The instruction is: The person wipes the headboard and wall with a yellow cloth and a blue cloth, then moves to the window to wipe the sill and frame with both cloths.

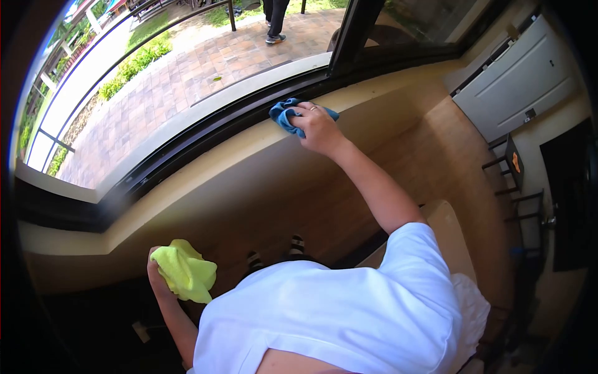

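Observation:
My right hand [322, 129] presses a crumpled blue cloth [285, 115] against the inner edge of the window, where the dark window frame [249, 114] meets the cream sill [205, 163]. A ring shows on one of its fingers, which are curled over the cloth. Lower left, away from the sill, my left hand [153, 265] grips a bunched yellow-green cloth [185, 271] that hangs loosely and hides most of the fingers.
Beyond the window, a person's legs [276, 19] stand on a brick patio [187, 81] behind a dark railing [233, 15]. To the right are a white door [517, 78] and dark stools [512, 163]. Below me is a brown floor [398, 168].

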Motion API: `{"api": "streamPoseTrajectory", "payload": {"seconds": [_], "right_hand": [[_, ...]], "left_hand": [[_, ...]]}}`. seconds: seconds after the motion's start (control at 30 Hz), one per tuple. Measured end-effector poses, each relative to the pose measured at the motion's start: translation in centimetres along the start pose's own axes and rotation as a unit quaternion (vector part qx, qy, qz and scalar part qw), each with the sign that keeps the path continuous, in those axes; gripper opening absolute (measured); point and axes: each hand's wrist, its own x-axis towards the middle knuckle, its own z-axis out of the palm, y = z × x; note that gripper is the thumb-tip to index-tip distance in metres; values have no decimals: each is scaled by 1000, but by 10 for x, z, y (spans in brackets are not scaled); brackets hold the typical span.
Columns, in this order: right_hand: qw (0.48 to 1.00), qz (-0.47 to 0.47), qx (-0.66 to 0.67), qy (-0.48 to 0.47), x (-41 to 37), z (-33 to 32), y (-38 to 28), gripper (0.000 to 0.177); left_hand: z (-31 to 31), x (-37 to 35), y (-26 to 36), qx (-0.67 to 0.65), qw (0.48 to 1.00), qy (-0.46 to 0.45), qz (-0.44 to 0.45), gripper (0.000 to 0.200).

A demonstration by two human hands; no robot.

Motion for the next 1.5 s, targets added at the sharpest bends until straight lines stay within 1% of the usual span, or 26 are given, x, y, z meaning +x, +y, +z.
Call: {"api": "streamPoseTrajectory", "payload": {"seconds": [0.03,0.1,0.17,0.23,0.3,0.37,0.43,0.53,0.57,0.6,0.63,0.67,0.7,0.73,0.8,0.87,0.93,1.0,1.07,1.13,1.2,1.23,1.33,1.37,1.43,1.5], "right_hand": [[1000,3,2,-4,0,-2,7,25],[1000,20,-2,13,-3,-9,17,23],[996,49,-56,42,-10,-18,41,22],[985,120,-116,52,-19,-25,74,22],[961,179,-210,29,-34,-33,126,20],[919,248,-306,24,-43,-53,158,21],[889,340,-308,9,-48,-79,167,22],[860,376,-336,78,-65,-100,166,23],[859,396,-321,37,-80,-97,177,25],[855,416,-307,41,-90,-101,176,24],[851,434,-291,47,-97,-102,174,23],[848,449,-275,58,-97,-106,177,23],[837,463,-284,57,-103,-112,180,26],[843,465,-266,51,-116,-117,189,27],[853,467,-229,49,-128,-122,199,30],[820,507,-260,55,-122,-132,176,33],[826,519,-209,-61,-148,-132,222,36],[824,525,-206,49,-153,-141,230,36],[846,488,-206,54,-179,-131,265,36],[852,501,-136,69,-180,-134,261,35],[863,451,-190,129,-162,-142,236,34],[865,426,-217,155,-148,-150,215,34],[897,412,-133,85,-101,-163,138,35],[907,406,-60,89,-83,-164,111,34],[925,354,81,108,-48,-157,53,32],[915,313,225,119,-18,-138,4,29]], "left_hand": [[2,0,-1,4,1000,29,4,31],[-7,1,-3,42,999,28,9,32],[-14,2,-4,64,997,28,15,34],[-15,2,-3,71,997,28,18,36],[-13,3,-5,62,997,35,15,36],[-19,-3,-7,69,997,36,8,36],[-28,1,-8,85,996,24,14,35],[-22,0,-13,15,998,65,13,35],[-20,-1,-12,25,998,64,3,35],[-19,-1,-8,36,997,64,-6,35],[-22,-1,-5,60,997,55,7,33],[-23,2,-4,62,998,22,16,32],[-14,2,-1,47,998,32,12,31],[-6,-2,2,34,999,42,5,31],[-17,-1,1,60,998,16,9,31],[-16,8,3,72,997,0,21,32],[-13,3,9,86,996,-2,15,32],[-15,5,11,87,996,-25,27,39],[-18,4,10,77,996,-31,29,42],[-17,-1,13,79,996,-17,42,45],[-20,0,12,76,994,-5,74,44],[-15,-5,18,60,996,3,70,42],[-23,-7,19,58,994,13,86,39],[-25,-8,21,56,994,14,92,38],[-32,-11,24,54,994,14,98,37],[-48,-11,24,63,992,18,106,37]]}}
